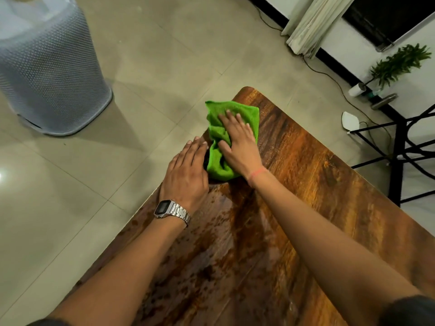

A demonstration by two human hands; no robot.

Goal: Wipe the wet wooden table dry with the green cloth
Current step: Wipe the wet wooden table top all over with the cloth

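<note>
One green cloth (231,118) lies bunched near the far left corner of one wooden worktop (329,184), its left fold reaching the worktop's left edge. The right hand (237,147) presses flat on the cloth, fingers (229,114) spread apart and extended, palm down, not clamped around the fabric. The left hand (186,172) rests flat just left of the cloth at the worktop's edge, fingers together and extended, holding nothing; it carries one metal wristwatch (170,211). The cloth appears soft, light and pliable, likely microfibre; it creases readily and should be driven by broad palm pressure on its middle rather than pinched at a corner. Water beads and streaks cover the near left part of the worktop, while the far right part looks drier. Count: one cloth, one worktop, two hands.
</note>
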